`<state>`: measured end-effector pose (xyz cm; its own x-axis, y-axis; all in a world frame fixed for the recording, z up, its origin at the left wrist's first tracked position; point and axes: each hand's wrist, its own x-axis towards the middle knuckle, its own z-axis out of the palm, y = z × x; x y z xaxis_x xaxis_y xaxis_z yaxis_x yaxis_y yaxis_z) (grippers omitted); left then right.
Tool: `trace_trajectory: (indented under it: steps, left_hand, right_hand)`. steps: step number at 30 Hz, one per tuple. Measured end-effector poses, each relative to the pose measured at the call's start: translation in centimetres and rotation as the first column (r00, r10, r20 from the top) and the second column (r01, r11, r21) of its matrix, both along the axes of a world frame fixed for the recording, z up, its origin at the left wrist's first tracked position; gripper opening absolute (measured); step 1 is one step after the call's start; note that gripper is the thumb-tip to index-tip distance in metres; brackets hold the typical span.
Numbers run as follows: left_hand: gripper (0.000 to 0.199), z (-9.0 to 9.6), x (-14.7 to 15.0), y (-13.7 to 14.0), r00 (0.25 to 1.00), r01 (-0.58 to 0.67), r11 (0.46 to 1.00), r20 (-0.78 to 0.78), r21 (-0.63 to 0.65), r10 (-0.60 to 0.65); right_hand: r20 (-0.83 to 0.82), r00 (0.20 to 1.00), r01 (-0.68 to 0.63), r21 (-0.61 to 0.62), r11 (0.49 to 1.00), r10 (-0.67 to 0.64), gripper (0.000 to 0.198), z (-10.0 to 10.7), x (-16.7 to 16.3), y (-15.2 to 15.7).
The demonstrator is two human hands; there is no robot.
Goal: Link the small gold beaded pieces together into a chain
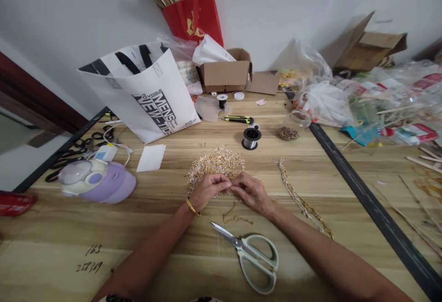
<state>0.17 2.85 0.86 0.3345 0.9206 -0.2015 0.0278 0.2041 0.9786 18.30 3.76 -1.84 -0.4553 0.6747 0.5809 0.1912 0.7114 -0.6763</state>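
Note:
My left hand [211, 188] and my right hand [251, 191] meet fingertip to fingertip at the near edge of a heap of small gold and clear beads [217, 160]. Both are pinched closed; whatever lies between the fingertips is too small to make out. Just below them a short gold chain [238, 219] rests on the wooden table. Closer to me lie scissors with pale green handles [257, 258], their blades pointing up and left. Right of my right hand, gold and silver chains [299, 198] stretch out in a bundle.
Beyond the beads stand a spool of wire [251, 139], a yellow-black utility knife [237, 119] and a jar of beads [293, 127]. A purple bottle [107, 181] and a white paper bag [141, 95] are on the left. Plastic bottles [397, 95] crowd the right.

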Motion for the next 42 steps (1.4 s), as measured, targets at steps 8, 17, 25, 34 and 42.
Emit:
trace_trajectory:
  steps: [8, 17, 25, 34, 42]
  left_hand:
    - [0.029, 0.7, -0.1, 0.0, 1.0, 0.015, 1.0, -0.016, -0.026, -0.016]
    - [0.026, 0.7, -0.3, 0.0, 0.994, 0.025, 0.999, -0.105, 0.038, -0.021]
    - [0.025, 0.6, -0.1, 0.0, 0.996, -0.009, 0.999, -0.089, 0.045, 0.013]
    - [0.026, 0.8, 0.1, -0.1, 0.986, -0.166, 0.985, -0.019, 0.041, 0.167]
    - [0.027, -0.5, 0.3, -0.1, 0.965, -0.209, 0.974, 0.143, -0.088, 0.22]
  right_hand:
    - [0.004, 1.0, -0.026, 0.031, 0.999, 0.026, 0.007, 0.0, 0.0, 0.1]
    - [0.032, 0.999, -0.032, 0.029, 0.999, 0.031, 0.005, -0.6, 0.1, 0.2]
    - [0.04, 0.999, -0.022, 0.0, 1.0, 0.022, 0.004, -0.6, 0.1, 0.3]
    - [0.042, 0.998, -0.045, -0.022, 0.999, 0.046, 0.012, 0.1, 0.0, 0.2]
    - [0.038, 0.999, -0.011, -0.011, 1.0, 0.012, 0.011, 0.1, 0.0, 0.0]
